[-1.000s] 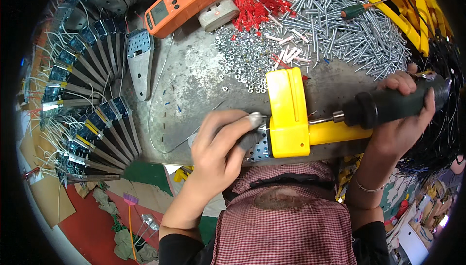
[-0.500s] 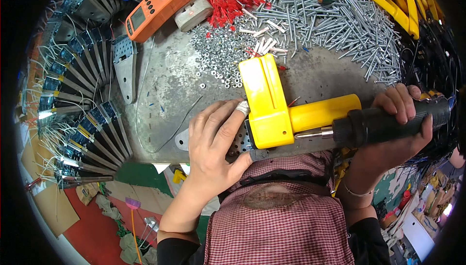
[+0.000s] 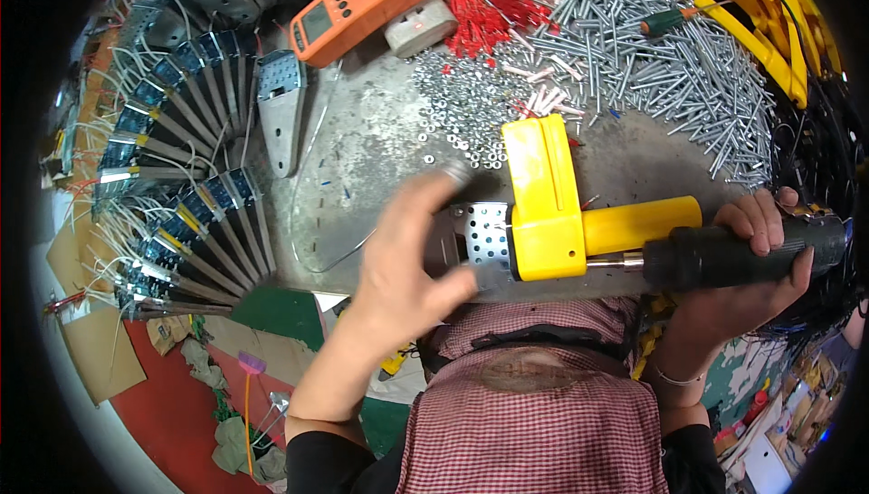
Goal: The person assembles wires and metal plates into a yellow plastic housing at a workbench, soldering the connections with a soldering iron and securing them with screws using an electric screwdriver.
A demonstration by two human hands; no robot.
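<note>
A yellow plastic housing (image 3: 548, 209) with a round handle (image 3: 643, 223) lies at the table's near edge. From its left side sticks a perforated metal plate (image 3: 487, 233). My left hand (image 3: 394, 254), blurred by motion, is beside that plate, thumb and forefinger spread apart, nothing seen in it. Grey wrapping covers two of its fingertips. My right hand (image 3: 760, 232) is closed round a black power screwdriver (image 3: 697, 263) held level. Its metal tip (image 3: 620, 261) reaches the lower right side of the housing, below the handle; whether it touches a screw is hidden.
Piled screws (image 3: 661, 69), nuts (image 3: 462, 105) and red-tipped pieces (image 3: 493, 19) cover the table's far side. An orange meter (image 3: 358, 5) sits at the back. Metal plates with white wires (image 3: 195, 223) fan out at left. A green-handled screwdriver (image 3: 665, 22) and yellow parts (image 3: 751, 33) lie far right.
My left hand has let go of the housing's left end and drawn away leftward, uncovering the perforated plate. The view has shifted; my right hand still holds the power screwdriver at the housing.
</note>
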